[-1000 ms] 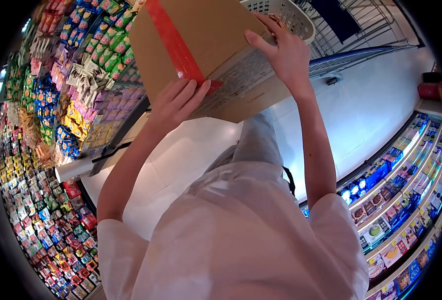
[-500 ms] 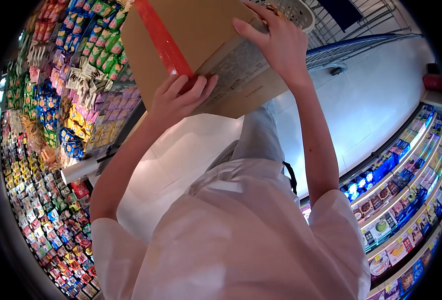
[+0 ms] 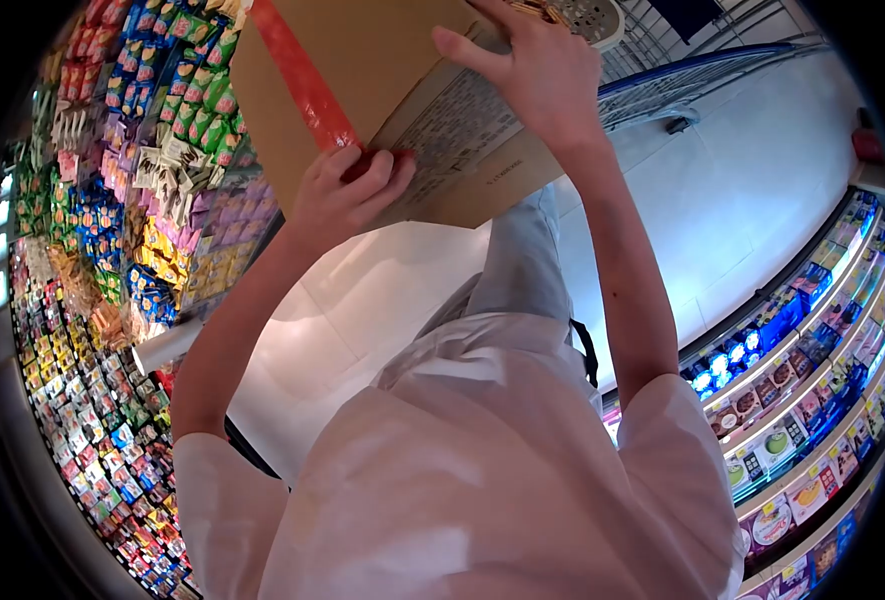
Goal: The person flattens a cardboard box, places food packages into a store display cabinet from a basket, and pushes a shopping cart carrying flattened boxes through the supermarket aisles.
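A brown cardboard box [image 3: 402, 55] is held up, tilted, in front of my body at the top of the view. Red tape [image 3: 307, 90] runs down its face, and one side carries dark printing. My left hand [image 3: 347, 195] is closed on the box's lower edge, fingers curled at the end of the tape. My right hand [image 3: 552, 85] grips the upper right edge, its thumb stretched over the box and its other fingers partly hidden. What the box contains cannot be seen.
A wire shopping cart [image 3: 702, 60] stands at the upper right, beside a white perforated basket [image 3: 597, 20]. Snack packets [image 3: 197, 110] fill the left display. Lit shelves [image 3: 792, 370] of boxed goods curve along the right. Pale floor [image 3: 722, 220] lies between.
The box and both hands have shifted slightly left and upward in view. My grip on the box looks the same. The surroundings have also shifted a little.
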A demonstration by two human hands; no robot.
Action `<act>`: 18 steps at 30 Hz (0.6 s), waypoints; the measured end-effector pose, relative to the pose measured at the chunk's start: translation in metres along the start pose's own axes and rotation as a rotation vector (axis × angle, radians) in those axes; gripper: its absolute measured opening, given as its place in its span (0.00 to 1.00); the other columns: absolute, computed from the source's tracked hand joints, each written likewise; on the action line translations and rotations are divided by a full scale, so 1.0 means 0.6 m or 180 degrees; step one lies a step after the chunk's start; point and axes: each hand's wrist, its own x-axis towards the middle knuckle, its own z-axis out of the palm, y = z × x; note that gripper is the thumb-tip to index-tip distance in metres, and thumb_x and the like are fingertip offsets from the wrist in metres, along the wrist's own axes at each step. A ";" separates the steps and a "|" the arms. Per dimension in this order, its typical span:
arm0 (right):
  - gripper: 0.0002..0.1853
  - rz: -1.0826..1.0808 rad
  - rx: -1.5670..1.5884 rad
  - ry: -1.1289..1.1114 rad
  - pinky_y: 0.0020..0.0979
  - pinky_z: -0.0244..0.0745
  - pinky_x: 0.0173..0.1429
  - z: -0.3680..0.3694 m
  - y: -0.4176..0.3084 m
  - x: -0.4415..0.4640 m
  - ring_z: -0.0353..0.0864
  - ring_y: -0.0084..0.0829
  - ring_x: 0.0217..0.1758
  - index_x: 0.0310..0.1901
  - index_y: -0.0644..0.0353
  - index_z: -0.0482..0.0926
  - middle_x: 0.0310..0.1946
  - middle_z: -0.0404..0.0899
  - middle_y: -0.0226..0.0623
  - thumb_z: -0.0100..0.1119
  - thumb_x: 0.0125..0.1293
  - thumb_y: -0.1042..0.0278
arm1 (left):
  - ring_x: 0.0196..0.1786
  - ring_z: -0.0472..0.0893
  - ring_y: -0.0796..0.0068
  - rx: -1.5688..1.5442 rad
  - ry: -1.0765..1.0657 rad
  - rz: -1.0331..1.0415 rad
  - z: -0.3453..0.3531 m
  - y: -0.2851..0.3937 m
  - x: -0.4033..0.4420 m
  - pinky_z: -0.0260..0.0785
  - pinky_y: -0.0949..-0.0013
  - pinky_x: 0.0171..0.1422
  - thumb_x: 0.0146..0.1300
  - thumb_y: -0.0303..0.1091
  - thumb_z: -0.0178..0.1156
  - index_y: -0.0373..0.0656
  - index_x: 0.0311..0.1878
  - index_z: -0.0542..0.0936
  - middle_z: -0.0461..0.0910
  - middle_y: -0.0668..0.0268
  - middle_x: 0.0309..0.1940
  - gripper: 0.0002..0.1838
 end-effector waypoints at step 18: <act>0.29 -0.0082 0.0383 0.0237 0.33 0.72 0.30 0.011 0.005 0.002 0.78 0.38 0.27 0.45 0.56 0.76 0.29 0.78 0.42 0.55 0.48 0.41 | 0.34 0.62 0.73 -0.0172 -0.0038 -0.0040 0.002 0.001 0.002 0.65 0.76 0.35 0.35 0.23 0.57 0.55 0.42 0.77 0.65 0.72 0.36 0.25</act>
